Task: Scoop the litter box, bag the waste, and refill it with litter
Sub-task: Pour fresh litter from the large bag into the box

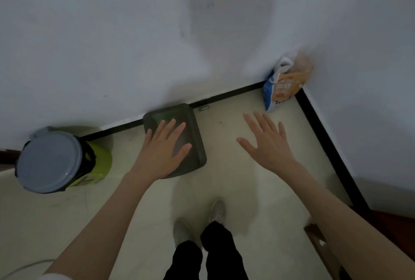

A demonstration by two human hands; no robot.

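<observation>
Both hands spread empty above litter box.

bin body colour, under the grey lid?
Yellow-green, with black at the rim under the lid; the bin shows in the head view, left of the litter box.

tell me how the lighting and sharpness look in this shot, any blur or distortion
Head view: dim, flat light with a bluish cast; soft shadows on the wall and floor around the shoes; the litter bag in the corner is smeared by blur; the left hand and right hand are slightly soft; wide-angle bending tilts the baseboards.
</observation>
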